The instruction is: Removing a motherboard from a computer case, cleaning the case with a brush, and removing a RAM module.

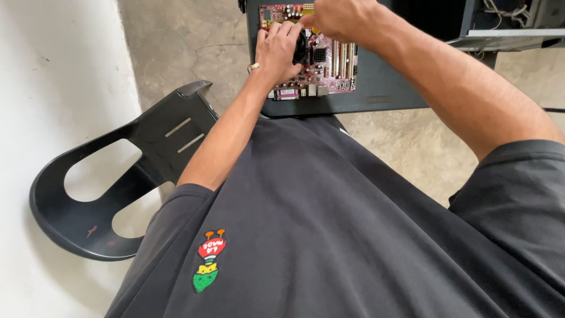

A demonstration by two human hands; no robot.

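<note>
- Head view, the grip: the left hand (pixel 276 52) lies palm down on the red circuit board (pixel 329 65), fingers close together and curled over the left side of a black fan (pixel 301 47) at the board's middle. I cannot tell whether the fingers pinch the fan or only press on it.
- The right hand (pixel 338 17) comes in from the far right, fingers bunched together at the fan's far edge and touching the left hand's fingertips. What they clamp, if anything, is hidden under the knuckles.
- The left wrist wears a pale band (pixel 253 68).
- The board lies flat inside an open dark case (pixel 376 88), at the far middle of the scene. It fills the left part of the case floor; the right part is bare dark metal.
- On the board, a small black finned block (pixel 319 55) sits just right of the fan, with long slots (pixel 341 59) beyond it to the right. A row of ports (pixel 300 92) lines the near edge, beside the left wrist.
- The case rests on a grey concrete floor (pixel 176 41), touching the near dark shirt (pixel 329 224) at its near edge.
- A black plastic chair (pixel 153 147) stands at the left, near the left forearm, against a white wall (pixel 59 76).
- At the far right, a second metal frame (pixel 506 35) holds loose wires (pixel 500 9).
</note>
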